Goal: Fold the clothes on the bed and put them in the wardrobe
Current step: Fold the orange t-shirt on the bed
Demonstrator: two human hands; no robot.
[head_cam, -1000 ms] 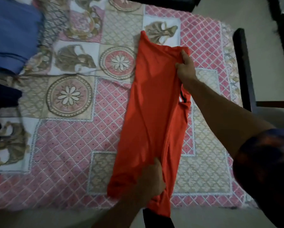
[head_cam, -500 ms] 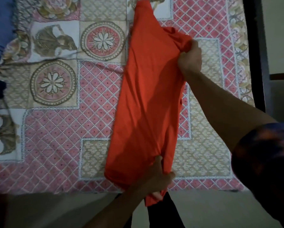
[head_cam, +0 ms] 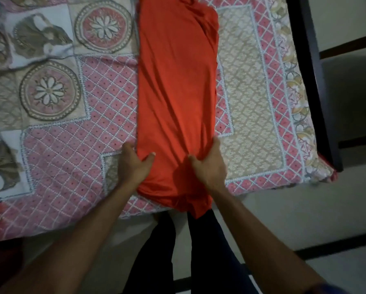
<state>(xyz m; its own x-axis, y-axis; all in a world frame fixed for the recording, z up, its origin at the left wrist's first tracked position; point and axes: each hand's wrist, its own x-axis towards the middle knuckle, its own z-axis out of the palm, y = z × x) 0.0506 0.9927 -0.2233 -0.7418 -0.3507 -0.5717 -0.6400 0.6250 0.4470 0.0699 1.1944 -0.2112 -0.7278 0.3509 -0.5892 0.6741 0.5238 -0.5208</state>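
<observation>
An orange garment [head_cam: 175, 85] lies on the bed as a long narrow strip, folded lengthwise, running from the top of the view down to the near edge, where its end hangs slightly over. My left hand [head_cam: 133, 164] grips its left edge near the bottom, thumb on top of the cloth and fingers at its side. My right hand [head_cam: 209, 164] grips the right edge at the same height, thumb over the cloth. The fabric bunches and wrinkles between the two hands.
The bed carries a pink, beige and white patterned bedspread [head_cam: 71, 124]. A dark bed frame [head_cam: 311, 81] runs along the right side, with pale floor [head_cam: 347, 198] beyond it. My dark-trousered legs [head_cam: 177, 251] stand against the near edge of the bed.
My right hand has let go of the garment's far upper end and come down to its near right edge. The garment now lies flat, and my left hand has shifted to its left edge.
</observation>
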